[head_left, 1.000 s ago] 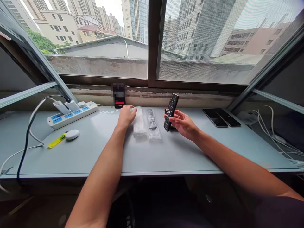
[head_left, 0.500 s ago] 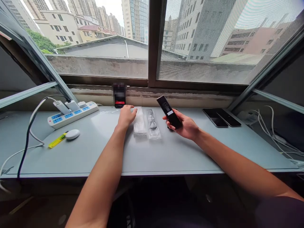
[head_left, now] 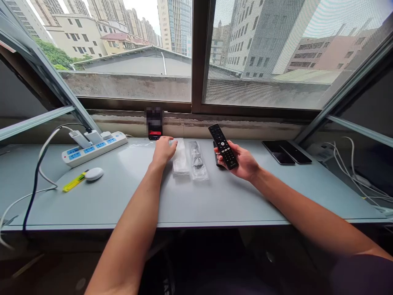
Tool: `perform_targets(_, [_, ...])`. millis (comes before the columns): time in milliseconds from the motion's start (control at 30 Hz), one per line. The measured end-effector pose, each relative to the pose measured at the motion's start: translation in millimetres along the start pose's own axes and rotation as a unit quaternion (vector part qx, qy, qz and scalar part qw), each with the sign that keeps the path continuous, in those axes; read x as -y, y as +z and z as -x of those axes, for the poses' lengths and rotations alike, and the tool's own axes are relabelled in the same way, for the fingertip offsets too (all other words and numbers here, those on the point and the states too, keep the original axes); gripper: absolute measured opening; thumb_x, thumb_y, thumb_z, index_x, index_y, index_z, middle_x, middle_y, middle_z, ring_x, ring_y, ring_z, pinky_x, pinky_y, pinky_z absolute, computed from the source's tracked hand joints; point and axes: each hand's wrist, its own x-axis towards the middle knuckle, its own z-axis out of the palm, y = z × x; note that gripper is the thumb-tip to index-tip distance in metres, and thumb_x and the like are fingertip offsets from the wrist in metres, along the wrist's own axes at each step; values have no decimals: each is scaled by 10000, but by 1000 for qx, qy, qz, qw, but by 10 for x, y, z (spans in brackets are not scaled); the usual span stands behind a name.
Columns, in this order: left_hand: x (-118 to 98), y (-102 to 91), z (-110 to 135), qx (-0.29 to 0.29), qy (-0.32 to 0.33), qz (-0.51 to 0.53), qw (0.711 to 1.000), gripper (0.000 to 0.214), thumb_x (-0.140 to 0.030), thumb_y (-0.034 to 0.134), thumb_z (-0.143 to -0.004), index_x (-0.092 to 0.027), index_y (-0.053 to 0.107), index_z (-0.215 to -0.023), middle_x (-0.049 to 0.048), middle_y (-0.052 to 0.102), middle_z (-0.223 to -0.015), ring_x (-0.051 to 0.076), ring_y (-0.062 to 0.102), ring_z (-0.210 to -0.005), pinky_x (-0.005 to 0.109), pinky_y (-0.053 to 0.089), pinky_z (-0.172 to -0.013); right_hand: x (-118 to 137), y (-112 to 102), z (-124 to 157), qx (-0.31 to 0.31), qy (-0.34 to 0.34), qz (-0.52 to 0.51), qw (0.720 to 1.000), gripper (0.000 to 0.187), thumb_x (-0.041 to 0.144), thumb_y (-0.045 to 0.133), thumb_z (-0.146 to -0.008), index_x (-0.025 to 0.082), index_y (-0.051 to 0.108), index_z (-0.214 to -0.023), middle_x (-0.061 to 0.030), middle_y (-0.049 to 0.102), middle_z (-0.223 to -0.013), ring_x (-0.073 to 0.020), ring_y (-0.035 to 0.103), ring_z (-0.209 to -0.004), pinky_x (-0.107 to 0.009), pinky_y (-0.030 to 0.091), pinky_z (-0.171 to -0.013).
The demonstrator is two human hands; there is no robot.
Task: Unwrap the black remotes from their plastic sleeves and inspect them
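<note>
Pale grey desk (head_left: 236,200) under both forearms. Right hand (head_left: 242,163) pinches a black remote (head_left: 223,146) low between thumb and fingers, its top end tilted up, clear of the desk. Left hand (head_left: 164,150) loosely curled, empty, fingertips at the edge of a white packet (head_left: 180,157). Clear bag (head_left: 198,162) just beside it. Dark object (head_left: 216,153) behind right hand. Two phones (head_left: 287,152) farther right, power strip (head_left: 93,149) far left
</note>
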Motion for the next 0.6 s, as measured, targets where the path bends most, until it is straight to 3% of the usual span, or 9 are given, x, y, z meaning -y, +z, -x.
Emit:
perform_targets(233, [8, 1, 7, -6, 3, 13, 1000, 384, -398, 595, -1015, -175, 793, -1257, 185, 716, -1397, 366, 641, -1380, 479, 480, -1229, -17, -18, 11, 11, -55, 36, 998, 297, 470, 885, -922, 321, 779, -1156, -24, 816, -1298, -246, 778, -1099, -379, 666, -854])
perform_targets(333, [2, -4, 9, -3, 1, 12, 1000, 391, -395, 591, -1020, -163, 792, -1262, 194, 714, -1403, 366, 639, -1387, 474, 473, -1237, -38, -16, -3, 13, -92, 54, 994, 384, 409, 951, -849, 327, 785, -1185, -24, 804, -1362, -283, 737, -1324, -427, 650, -1031])
perform_targets(433, [-3, -7, 5, 1, -1, 5, 1000, 400, -388, 589, -1024, -148, 791, -1271, 207, 714, -1414, 366, 637, -1397, 472, 462, -1246, -60, -13, 6, 21, -135, 88, 987, 425, 330, 994, -803, 347, 776, -1168, -4, 789, -1411, -268, 688, -1407, -455, 589, -1171])
perform_targets(600, [-1, -6, -3, 0, 6, -2, 1000, 405, -388, 590, -1019, -148, 792, -1274, 206, 716, -1412, 371, 643, -1386, 480, 473, -1242, -94, 19, 66, -2, -225, 204, 953, 459, 326, 1013, -806, 356, 776, -1197, -31, 755, -1481, -284, 640, -1458, -488, 552, -1210])
